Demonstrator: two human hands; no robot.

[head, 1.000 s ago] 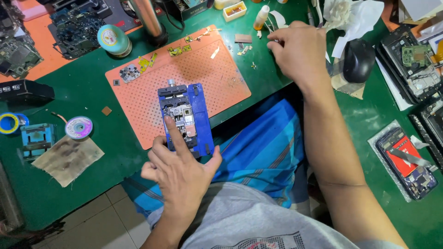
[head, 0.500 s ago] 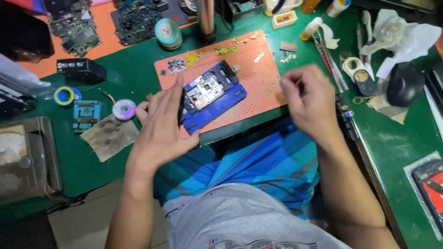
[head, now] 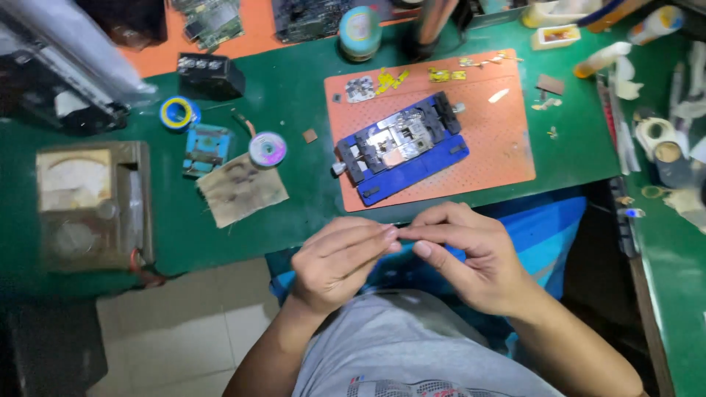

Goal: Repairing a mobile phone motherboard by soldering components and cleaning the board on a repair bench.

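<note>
Both hands meet over the lap, left hand point(head: 338, 257) and right hand point(head: 463, 254) with fingertips pinched narrow together on something too small to see. Working closer over the orange mat point(head: 507, 147), beside the blue holder point(head: 403, 145) on the desk point(head: 294, 198), would likely catch a dropped part.

Not much in the way of packaging here. A small black box point(head: 210, 75) sits on the green bench left of the orange mat, with a row of pale print along its top edge. Up at the far edge there's a round teal tin point(head: 360, 31) with a pale, colourful label on its lid. Top right, a little flat rectangular pack point(head: 556, 36), cream with red and yellow. No lit screens or signs that I can make out.
</note>
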